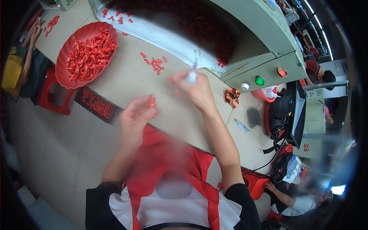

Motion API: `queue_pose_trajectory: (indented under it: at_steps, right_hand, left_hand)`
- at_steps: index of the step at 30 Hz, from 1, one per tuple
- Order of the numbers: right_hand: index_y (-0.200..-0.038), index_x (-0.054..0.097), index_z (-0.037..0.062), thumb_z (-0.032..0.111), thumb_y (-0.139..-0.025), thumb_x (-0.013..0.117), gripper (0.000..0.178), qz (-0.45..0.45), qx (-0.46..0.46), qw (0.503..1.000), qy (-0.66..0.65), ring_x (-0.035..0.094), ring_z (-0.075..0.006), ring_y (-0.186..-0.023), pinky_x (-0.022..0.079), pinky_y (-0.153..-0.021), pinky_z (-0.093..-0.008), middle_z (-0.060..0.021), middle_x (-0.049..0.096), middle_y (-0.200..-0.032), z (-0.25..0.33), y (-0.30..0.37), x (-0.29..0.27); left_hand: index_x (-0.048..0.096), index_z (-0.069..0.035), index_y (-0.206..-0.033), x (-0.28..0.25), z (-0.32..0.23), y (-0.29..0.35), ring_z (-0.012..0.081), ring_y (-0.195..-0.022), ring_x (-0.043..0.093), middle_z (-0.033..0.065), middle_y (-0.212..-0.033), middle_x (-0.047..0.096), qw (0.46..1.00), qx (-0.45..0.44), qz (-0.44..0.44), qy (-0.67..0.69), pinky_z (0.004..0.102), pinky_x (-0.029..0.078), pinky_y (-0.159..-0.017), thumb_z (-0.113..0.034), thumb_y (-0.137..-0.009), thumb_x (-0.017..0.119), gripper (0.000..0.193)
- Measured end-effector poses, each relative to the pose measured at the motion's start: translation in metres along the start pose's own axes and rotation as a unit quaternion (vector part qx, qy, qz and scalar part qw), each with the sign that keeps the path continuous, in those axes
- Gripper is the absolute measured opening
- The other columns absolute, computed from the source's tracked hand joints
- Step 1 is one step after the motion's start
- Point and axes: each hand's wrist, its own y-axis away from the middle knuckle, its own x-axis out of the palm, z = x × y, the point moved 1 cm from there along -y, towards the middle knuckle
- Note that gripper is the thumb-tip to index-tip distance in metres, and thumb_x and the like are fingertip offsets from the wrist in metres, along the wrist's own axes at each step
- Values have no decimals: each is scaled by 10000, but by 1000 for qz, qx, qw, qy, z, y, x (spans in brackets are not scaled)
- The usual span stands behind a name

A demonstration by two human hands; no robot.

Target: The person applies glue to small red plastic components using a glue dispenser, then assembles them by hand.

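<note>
Head view shows the left hand (134, 119) pinching one small red plastic piece (152, 101) while the right hand (193, 90) grips a white pen-like tool (191, 76), with a heaped round red tray (63, 63) and loose red pieces (155, 63) on the beige surface (126, 82) apparently still unworked.

Single head-worn fisheye view, looking steeply down, close over the worktable (126, 82), edges bending toward the rim

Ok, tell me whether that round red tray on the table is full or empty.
Full. The round red tray holds a dense heap of small red pieces covering most of its inside, with only a strip of bare rim showing along its left edge.
</note>
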Motion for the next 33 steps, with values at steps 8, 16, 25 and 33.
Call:
queue_pose_trajectory:
  at_steps: [8,16,25,33]
  right_hand:
    - [-837,617,-14,4,-765,623,74,-51,-92,993,51,539,-84,-648,430,-604,-208,-38,611,-773,17,105,-5]
    - [-828,624,-10,4,-755,632,75,-63,-119,989,59,553,-102,-691,433,-627,-220,-52,605,-775,15,124,-22]
    - [-851,610,2,6,-742,645,115,-94,-224,952,187,585,-142,-634,461,-576,-247,-68,616,-771,16,135,-26]
    - [-852,591,-27,46,-806,631,95,-76,11,994,-72,558,-70,-636,464,-567,-202,-37,607,-736,13,137,-36]
  left_hand:
    - [536,33,-1114,37,10,5,124,-903,581,86,-988,610,996,-8,80,-47,251,465,-790,46,-799,595,320]
    - [521,66,-1098,59,10,17,129,-910,569,79,-1004,553,988,38,120,-95,241,480,-799,122,-778,570,329]
    - [564,45,-1044,69,4,21,162,-907,586,102,-990,523,925,188,142,-297,263,521,-791,115,-765,589,289]
    - [561,58,-1052,73,9,22,156,-902,588,96,-998,542,973,60,149,-165,245,498,-773,136,-758,585,305]
